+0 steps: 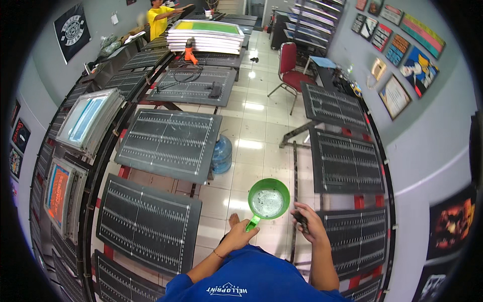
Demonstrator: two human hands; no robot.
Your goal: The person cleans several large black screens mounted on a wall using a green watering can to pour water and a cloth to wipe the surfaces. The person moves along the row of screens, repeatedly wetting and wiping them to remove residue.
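White lettering [226, 291] is printed on blue shirt [251, 269]. Round green dipper [270, 183], whitish bubbly liquid [267, 203] inside, gripped by handle [253, 222] in left hand [238, 235]; dark lump [300, 219] held in right hand [313, 226].

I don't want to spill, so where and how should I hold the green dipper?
Probably by the handle, from the near left, where the left grip holds it: it sticks out that way from the round dipper, whose open top faces up.

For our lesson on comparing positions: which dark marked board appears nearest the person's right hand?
The board in the right row, second up from the picture's bottom edge: its left edge appears just beside the right hand, while the others appear farther.
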